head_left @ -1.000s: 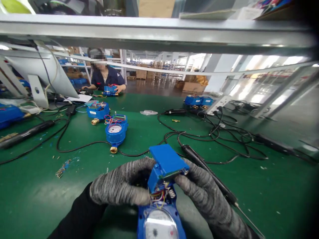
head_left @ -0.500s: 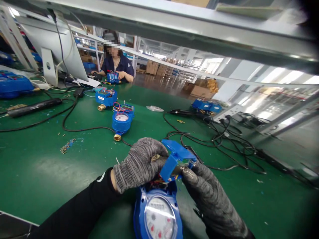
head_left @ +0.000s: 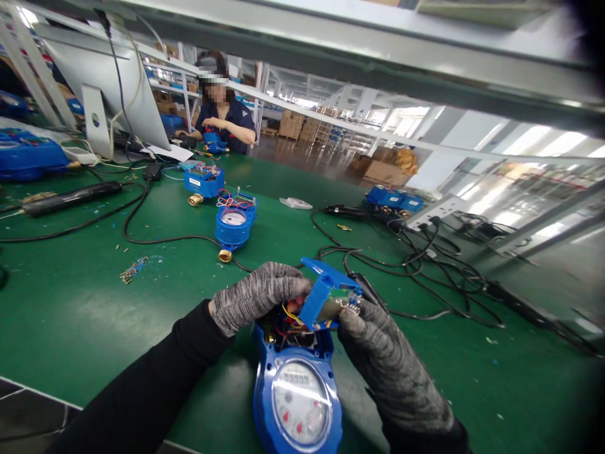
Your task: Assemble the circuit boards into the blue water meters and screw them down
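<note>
A water meter (head_left: 299,403) with a blue body and a round dial lies in front of me, its far compartment uncovered. Coloured wires (head_left: 289,315) show inside it. Above that compartment, tilted up, is a blue plastic cover (head_left: 317,302) with a green circuit board (head_left: 339,295) on its inner side. My right hand (head_left: 378,337), in a grey knit glove, pinches the cover's right side by the board. My left hand (head_left: 262,295), gloved too, is closed at the cover's left edge over the wires; its fingertips are partly hidden, so what they grip is unclear.
Two more blue meters (head_left: 234,221) (head_left: 204,180) stand beyond my hands. Small screws (head_left: 133,270) lie on the green table at left, near a black electric screwdriver (head_left: 70,198). Black cables (head_left: 401,268) tangle at right by a power strip (head_left: 432,213). A co-worker (head_left: 227,120) sits across.
My left hand has shifted left, uncovering more of the wires and the compartment. The blue cover has dropped slightly and turned in my right hand. The co-worker has raised a hand.
</note>
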`<state>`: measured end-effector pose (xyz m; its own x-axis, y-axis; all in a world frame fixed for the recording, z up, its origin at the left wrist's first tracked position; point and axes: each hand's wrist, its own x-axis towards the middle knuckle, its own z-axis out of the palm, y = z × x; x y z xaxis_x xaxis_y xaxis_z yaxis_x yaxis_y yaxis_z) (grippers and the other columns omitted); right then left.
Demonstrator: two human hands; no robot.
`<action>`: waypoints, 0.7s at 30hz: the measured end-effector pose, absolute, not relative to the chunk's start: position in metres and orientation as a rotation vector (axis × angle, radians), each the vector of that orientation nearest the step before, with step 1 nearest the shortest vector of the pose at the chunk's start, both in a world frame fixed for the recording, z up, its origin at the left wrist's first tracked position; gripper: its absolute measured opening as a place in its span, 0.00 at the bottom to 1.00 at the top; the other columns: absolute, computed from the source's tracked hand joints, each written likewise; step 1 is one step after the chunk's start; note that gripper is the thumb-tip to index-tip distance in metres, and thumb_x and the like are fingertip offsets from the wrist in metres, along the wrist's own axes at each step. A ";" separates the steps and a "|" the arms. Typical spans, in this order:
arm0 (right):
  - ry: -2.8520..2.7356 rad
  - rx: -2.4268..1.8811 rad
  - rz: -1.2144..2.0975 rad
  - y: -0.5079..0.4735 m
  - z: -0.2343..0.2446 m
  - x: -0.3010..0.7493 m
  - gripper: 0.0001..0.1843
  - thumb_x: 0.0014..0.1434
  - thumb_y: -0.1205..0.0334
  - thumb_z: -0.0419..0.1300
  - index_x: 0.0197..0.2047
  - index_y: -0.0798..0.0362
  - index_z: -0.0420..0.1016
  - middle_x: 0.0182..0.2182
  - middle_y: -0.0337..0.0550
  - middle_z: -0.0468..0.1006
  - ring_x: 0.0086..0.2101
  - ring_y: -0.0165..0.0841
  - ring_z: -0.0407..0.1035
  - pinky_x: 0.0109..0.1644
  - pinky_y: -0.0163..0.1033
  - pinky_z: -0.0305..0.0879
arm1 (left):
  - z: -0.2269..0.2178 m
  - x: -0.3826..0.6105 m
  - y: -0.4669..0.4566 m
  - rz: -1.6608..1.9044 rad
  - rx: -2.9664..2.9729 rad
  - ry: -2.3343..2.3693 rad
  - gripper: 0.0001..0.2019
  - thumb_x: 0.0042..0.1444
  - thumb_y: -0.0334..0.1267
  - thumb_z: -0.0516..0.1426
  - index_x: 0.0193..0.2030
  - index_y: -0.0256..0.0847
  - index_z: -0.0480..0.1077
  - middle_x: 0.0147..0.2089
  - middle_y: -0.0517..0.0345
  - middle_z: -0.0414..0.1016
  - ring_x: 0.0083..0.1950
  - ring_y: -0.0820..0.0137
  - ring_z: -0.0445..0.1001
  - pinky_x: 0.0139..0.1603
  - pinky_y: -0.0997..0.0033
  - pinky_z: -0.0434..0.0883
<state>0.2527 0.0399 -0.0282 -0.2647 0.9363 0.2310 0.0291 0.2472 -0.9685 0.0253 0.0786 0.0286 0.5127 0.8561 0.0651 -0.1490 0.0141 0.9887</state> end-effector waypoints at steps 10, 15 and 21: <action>-1.273 -1.012 1.080 0.033 0.015 0.216 0.15 0.58 0.56 0.62 0.49 0.46 0.77 0.47 0.41 0.79 0.50 0.41 0.70 0.59 0.49 0.62 | 0.020 0.019 0.026 1.436 2.077 1.255 0.23 0.52 0.41 0.62 0.55 0.44 0.66 0.53 0.52 0.74 0.54 0.61 0.72 0.56 0.58 0.70; -1.340 -1.049 1.112 0.019 0.023 0.208 0.13 0.55 0.53 0.64 0.41 0.51 0.79 0.39 0.44 0.81 0.40 0.41 0.74 0.51 0.48 0.68 | 0.000 0.050 -0.001 1.516 2.388 1.563 0.40 0.52 0.40 0.61 0.68 0.37 0.49 0.62 0.40 0.65 0.61 0.54 0.67 0.59 0.49 0.69; -1.427 -1.001 1.073 -0.014 0.041 0.203 0.12 0.56 0.54 0.63 0.42 0.48 0.79 0.38 0.42 0.81 0.39 0.40 0.75 0.46 0.45 0.72 | 0.000 0.054 0.007 1.554 2.217 1.450 0.36 0.49 0.40 0.64 0.64 0.37 0.58 0.63 0.41 0.65 0.63 0.51 0.65 0.63 0.47 0.63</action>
<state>0.2025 -0.0142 0.0405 -0.1098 0.9630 0.2460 0.0313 0.2507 -0.9676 0.0540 0.0073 -0.0005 0.0433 0.7161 0.6967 0.6454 -0.5523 0.5276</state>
